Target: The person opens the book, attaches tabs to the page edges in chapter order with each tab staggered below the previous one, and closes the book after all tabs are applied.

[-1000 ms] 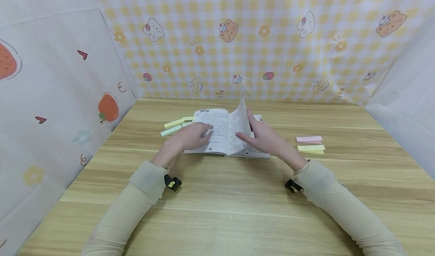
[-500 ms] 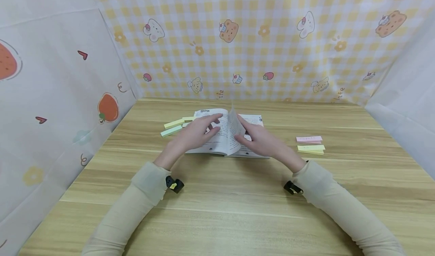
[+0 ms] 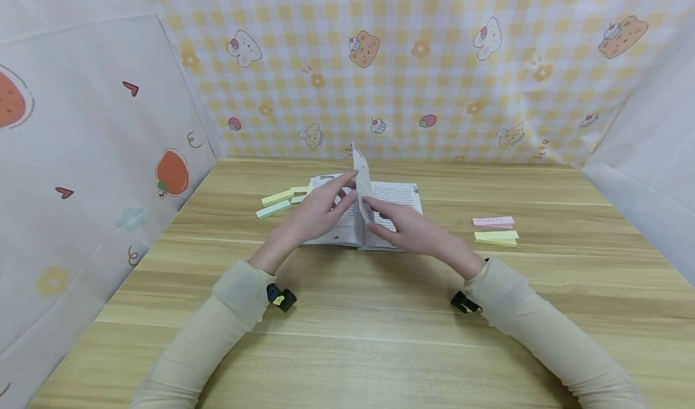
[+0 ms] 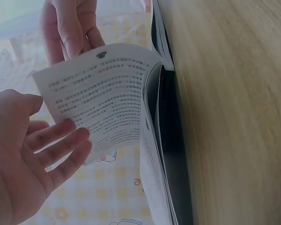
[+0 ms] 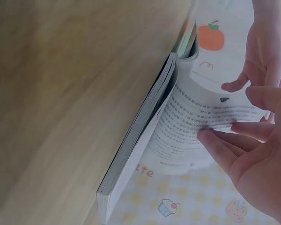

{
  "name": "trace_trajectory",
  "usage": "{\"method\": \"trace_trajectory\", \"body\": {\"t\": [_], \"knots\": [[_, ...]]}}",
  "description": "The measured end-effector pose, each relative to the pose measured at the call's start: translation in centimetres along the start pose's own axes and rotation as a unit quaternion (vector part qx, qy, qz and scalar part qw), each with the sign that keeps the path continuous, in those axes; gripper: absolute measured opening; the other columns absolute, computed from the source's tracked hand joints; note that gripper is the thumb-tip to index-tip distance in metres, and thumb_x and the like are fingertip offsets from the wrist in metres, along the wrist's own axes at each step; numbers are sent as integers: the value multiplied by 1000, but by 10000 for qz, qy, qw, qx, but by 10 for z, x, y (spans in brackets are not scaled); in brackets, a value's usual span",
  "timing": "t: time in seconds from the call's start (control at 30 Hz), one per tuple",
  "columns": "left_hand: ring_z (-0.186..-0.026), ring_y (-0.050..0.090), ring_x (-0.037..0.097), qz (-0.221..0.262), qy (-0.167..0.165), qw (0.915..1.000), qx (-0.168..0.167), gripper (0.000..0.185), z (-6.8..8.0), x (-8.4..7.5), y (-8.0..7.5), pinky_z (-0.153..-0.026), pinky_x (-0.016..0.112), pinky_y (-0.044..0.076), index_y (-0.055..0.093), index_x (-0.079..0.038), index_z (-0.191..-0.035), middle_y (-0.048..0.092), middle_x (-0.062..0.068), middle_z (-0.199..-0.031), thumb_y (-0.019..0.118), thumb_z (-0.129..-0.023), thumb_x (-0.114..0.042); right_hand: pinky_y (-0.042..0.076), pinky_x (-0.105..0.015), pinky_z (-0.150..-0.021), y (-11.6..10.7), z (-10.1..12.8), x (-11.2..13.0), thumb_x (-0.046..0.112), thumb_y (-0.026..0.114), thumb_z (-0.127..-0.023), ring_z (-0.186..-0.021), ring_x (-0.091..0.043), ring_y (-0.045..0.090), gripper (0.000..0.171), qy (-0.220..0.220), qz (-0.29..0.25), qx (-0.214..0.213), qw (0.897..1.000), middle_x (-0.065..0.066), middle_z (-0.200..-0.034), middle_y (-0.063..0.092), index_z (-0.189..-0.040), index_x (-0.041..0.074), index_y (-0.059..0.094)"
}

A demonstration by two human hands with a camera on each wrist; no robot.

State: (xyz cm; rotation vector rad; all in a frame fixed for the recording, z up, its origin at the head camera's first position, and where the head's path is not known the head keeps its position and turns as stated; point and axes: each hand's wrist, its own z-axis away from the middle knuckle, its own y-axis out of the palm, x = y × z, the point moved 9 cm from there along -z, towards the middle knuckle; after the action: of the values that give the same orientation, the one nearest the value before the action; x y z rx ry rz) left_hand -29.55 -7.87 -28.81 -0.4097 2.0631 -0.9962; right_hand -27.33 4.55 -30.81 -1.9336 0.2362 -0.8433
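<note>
An open book [image 3: 396, 193] lies on the table, with one printed page [image 3: 362, 183] standing up near its middle. My right hand [image 3: 407, 225] is on the page's right side; in the right wrist view its extended fingertips [image 5: 205, 135] touch the paper. Over the left half of the book is my left hand [image 3: 320, 210], its fingers spread and slightly bent. Those fingers [image 4: 68, 157] lie against the printed side of the same page [image 4: 103, 93] in the left wrist view, the thumb beside the page's outer edge. Neither hand visibly pinches the sheet.
Yellow sticky strips [image 3: 277, 198] and a green sticky strip [image 3: 273, 209] lie left of the book, close to its edge. A pink sticky strip [image 3: 493, 221] and a yellow one [image 3: 496, 236] lie to the right. A patterned cloth [image 3: 402, 83] hangs behind the wooden table [image 3: 347, 336].
The page has swung from the right side to upright and leans slightly left. My right hand has moved left with it. The left hand has lifted off the left page and moved right to meet it.
</note>
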Motion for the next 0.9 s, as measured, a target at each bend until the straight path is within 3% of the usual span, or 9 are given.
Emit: {"method": "trace_trajectory", "body": {"t": [0.3,0.47,0.63,0.9], "knots": [[-119,60,24,31,3,9999,-154,44,1,0,-3,-94,42,53,51,-5,-146,60,12,-138,43,-110,-29,50,-48,-101,4,0,4,17,62,-101,-116,-39,64,56,-118,37,92,9999,-22,-143,54,-150,-4,43],[-106,63,23,-41,65,9997,-233,42,1,-1,-6,-86,39,55,54,-1,-142,66,13,-126,48,-108,-25,46,-49,-105,5,1,6,17,62,-101,-124,-36,59,55,-165,61,184,9997,-21,-142,55,-149,-3,45],[-97,64,22,-198,162,9989,-384,33,1,-3,-14,-77,35,56,62,2,-132,69,13,-114,54,-103,-11,42,-47,-109,7,1,8,14,62,-100,-131,-30,54,52,-281,107,273,9992,-19,-144,55,-147,-2,47],[-89,64,22,-588,81,9972,-464,27,4,-2,-24,-73,34,55,69,3,-121,69,12,-101,57,-96,-3,43,-47,-108,12,2,9,12,62,-100,-129,-31,55,50,-407,129,437,9981,-19,-144,54,-145,-4,49]]}}
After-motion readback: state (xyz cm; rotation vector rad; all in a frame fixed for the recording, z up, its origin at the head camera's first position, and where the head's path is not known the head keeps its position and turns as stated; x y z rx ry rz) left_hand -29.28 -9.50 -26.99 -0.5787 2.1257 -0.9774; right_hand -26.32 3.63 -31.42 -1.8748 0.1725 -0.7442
